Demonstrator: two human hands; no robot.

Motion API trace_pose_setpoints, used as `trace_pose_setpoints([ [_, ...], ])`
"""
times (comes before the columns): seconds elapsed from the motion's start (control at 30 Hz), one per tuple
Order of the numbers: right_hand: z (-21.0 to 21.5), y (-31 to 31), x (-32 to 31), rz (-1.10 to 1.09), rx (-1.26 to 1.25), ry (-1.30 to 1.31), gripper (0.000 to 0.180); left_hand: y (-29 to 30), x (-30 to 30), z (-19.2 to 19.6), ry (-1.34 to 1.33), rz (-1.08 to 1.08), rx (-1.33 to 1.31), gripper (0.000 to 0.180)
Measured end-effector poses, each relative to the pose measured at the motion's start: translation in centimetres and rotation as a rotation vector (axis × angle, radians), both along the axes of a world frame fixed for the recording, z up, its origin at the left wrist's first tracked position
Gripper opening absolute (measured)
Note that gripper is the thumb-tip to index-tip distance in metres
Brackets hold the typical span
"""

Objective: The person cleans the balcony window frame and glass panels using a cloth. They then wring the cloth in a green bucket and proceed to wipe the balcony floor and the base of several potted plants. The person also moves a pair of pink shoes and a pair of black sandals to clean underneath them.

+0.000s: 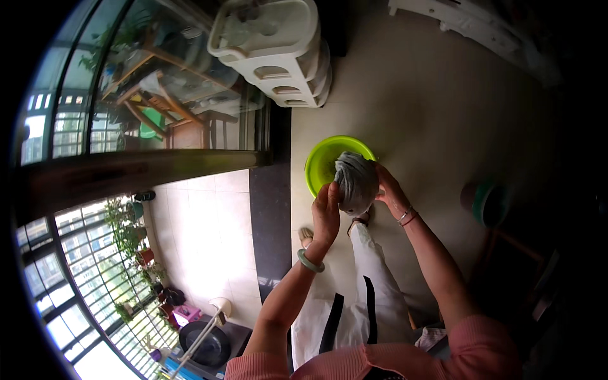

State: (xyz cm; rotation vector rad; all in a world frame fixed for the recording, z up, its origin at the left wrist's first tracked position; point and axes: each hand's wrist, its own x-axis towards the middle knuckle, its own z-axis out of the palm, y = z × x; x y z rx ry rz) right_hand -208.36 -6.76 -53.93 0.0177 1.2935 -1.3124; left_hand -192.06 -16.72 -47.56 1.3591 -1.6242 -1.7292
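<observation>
Both my hands hold a grey bundled cloth [356,182] above a lime green basin [318,166] that stands on the tiled floor. My left hand [326,214] presses flat against the cloth's left side, with a green bangle on that wrist. My right hand [387,189] grips the cloth's right side, with thin bracelets on its wrist. The cloth looks twisted and wadded into a ball. Below the hands I see my white trousers with black stripes and my feet in sandals.
A white plastic drawer unit [278,54] stands beyond the basin by a glass sliding door [158,95]. A dark door track [269,215] runs along the floor on the left. A round green and pink object [484,201] lies at the right. Balcony plants [136,247] are lower left.
</observation>
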Motion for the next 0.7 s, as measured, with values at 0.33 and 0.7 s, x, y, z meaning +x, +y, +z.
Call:
trace_pose_setpoints([
  [0.33, 11.2, 0.6, 9.6, 0.162, -0.292, 0.26, 0.042, 2.5, 10.9, 7.7, 0.115, 0.153, -0.128, 0.03],
  [0.7, 20.9, 2.3, 11.3, 0.078, -0.361, 0.636, 0.017, 4.0, 23.1, 8.7, -0.01, 0.518, -0.168, 0.04],
])
